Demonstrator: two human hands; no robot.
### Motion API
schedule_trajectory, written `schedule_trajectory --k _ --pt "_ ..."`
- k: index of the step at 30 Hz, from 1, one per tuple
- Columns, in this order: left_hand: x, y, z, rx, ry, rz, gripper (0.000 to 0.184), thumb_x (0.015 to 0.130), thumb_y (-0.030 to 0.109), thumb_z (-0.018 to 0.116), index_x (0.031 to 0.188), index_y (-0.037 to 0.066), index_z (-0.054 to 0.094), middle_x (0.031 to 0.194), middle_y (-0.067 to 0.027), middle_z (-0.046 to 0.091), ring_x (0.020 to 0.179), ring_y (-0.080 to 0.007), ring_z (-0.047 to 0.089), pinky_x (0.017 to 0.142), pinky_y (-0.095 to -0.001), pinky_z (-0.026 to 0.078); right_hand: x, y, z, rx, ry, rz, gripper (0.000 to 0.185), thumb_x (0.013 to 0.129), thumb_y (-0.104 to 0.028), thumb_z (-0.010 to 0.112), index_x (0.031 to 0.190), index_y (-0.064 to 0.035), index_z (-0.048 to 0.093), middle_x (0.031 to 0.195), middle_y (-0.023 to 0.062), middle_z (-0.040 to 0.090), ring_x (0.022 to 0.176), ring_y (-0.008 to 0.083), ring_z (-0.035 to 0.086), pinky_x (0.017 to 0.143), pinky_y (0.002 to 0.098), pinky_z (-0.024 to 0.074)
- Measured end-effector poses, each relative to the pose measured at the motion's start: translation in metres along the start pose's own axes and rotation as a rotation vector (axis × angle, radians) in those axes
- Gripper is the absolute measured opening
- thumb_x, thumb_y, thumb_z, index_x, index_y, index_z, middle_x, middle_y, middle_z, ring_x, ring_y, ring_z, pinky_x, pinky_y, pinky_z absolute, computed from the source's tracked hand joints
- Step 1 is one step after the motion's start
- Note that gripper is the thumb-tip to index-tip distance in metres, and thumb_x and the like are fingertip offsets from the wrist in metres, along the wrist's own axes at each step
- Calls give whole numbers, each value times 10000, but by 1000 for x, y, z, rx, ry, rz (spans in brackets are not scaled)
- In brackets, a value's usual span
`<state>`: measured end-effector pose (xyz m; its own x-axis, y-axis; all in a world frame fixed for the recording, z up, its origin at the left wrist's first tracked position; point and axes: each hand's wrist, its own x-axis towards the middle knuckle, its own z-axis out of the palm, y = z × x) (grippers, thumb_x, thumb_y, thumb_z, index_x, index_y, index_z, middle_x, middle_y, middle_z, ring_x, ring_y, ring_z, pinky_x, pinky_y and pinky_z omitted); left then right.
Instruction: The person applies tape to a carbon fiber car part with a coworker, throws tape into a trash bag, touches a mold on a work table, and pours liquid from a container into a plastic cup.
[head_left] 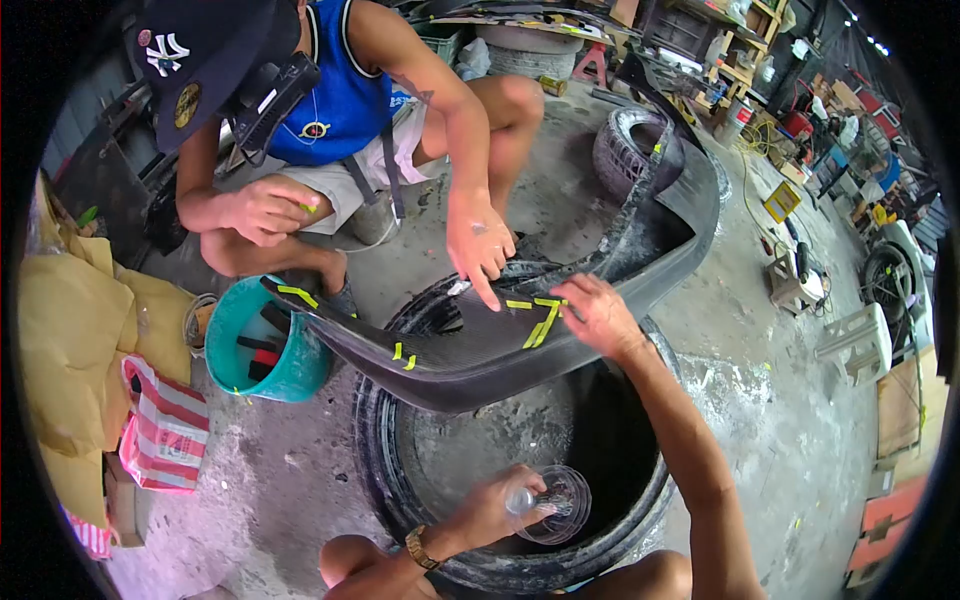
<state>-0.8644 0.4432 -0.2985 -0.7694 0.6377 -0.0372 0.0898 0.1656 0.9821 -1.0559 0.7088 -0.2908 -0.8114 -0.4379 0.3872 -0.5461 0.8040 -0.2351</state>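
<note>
My left hand (498,508), with a watch on its wrist, is closed around a clear plastic cup (566,508), low over the tyre's opening. What is inside the cup is hard to make out. Higher up, my right hand (600,315) has its fingertips pinched at a strip of yellow tape (541,332) on a long, curved black car body panel (440,375). More short tape pieces (403,356) mark the panel's edge. Across from me, a co-worker's hand (480,250) points a finger at the panel, close to the tape.
The panel rests over a large tyre (375,440) lying flat on the concrete. A teal bucket (225,345) with dark things inside stands to the left, beside a red-and-white striped bag (165,430). Behind are another tyre (615,160) and a white plastic chair (855,345).
</note>
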Motion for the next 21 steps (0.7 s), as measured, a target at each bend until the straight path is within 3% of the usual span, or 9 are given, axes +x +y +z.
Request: schedule_trajectory --k 2,10,17,21 --pt "-2 -3 2 -1 3 12 327 832 216 792 1050 36 626 981 -77 653 934 -193 660 811 -319 527 -14 -10 12 18 -53 -3 223 830 -130 665 1039 -70 615 976 116 595 946 320 602 834 424 506" --pt "-1 4 7 38 31 72 313 826 206 792 1036 40 631 969 -86 658 916 -204 668 807 -325 532 -49 -48 50 31 39 103 273 811 -171 715 1053 -86 623 973 95 570 938 300 591 824 420 496" --pt "3 7 12 43 35 79 311 825 198 789 1037 33 632 958 -89 662 906 -213 671 807 -325 532 -44 -49 51 -44 83 -74 195 812 -185 717 976 -99 656 1044 52 565 936 242 569 797 364 458" --pt "4 8 10 20 33 80 309 824 196 789 1032 31 630 956 -90 660 899 -217 670 805 -325 530 -48 -36 43 -111 -9 -159 186 800 -212 728 931 -106 651 1083 48 565 938 234 565 803 371 451"
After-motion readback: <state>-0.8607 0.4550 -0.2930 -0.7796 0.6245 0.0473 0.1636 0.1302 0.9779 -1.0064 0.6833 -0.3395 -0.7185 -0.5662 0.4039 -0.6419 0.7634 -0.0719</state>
